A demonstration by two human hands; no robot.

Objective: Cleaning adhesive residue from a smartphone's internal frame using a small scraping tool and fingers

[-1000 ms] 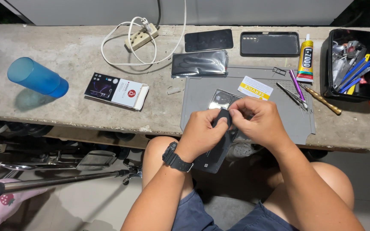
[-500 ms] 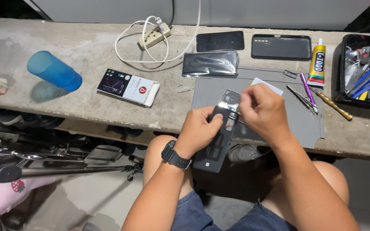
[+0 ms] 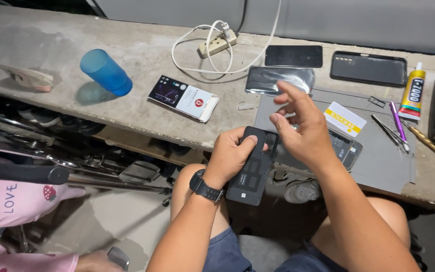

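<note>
Black phone back cover (image 3: pixel 251 170) gripped in left hand (image 3: pixel 230 156), lower edge over lap, right hand (image 3: pixel 303 128) spread, hiding opened phone (image 3: pixel 346 148).

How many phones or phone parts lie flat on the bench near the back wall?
3: a dark phone beside the power strip, a black case near the glue tube, a shiny panel before them. Others may be hidden.

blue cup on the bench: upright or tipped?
Tipped. The blue cup lies slanted on the concrete bench, its side resting on the surface.
</note>
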